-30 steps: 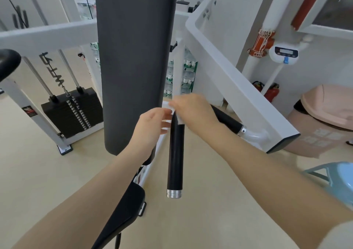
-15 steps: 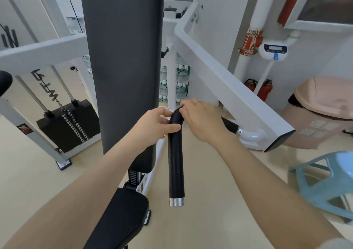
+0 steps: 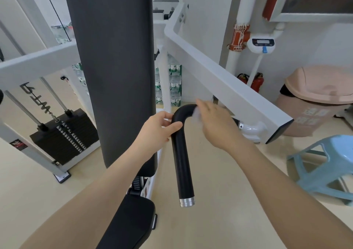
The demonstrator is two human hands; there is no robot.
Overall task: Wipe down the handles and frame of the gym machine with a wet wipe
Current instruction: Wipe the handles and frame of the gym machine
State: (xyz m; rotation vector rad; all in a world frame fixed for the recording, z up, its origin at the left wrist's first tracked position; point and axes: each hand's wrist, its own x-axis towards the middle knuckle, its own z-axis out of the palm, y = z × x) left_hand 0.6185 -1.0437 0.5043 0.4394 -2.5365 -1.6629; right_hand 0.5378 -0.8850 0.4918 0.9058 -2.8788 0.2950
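A black curved handle point(image 3: 183, 164) with a silver end cap hangs down from the white frame arm point(image 3: 225, 84) of the gym machine. My left hand point(image 3: 158, 130) grips the handle just below its bend. My right hand point(image 3: 214, 122) is blurred, right of the bend, with a white wet wipe point(image 3: 196, 114) under its fingers against the handle. How the right fingers lie on the wipe is unclear through the blur. The tall black back pad point(image 3: 114, 67) stands just left of the handle.
A black seat pad point(image 3: 131, 224) lies below. A weight stack point(image 3: 65, 134) stands at left. At right are a pink bin point(image 3: 317, 99), a blue plastic stool point(image 3: 324, 164) and red fire extinguishers point(image 3: 257, 81). Beige floor lies around the machine.
My right hand has slid from the top of the handle's bend to its right side with the wipe. My left hand has taken hold of the handle below the bend.
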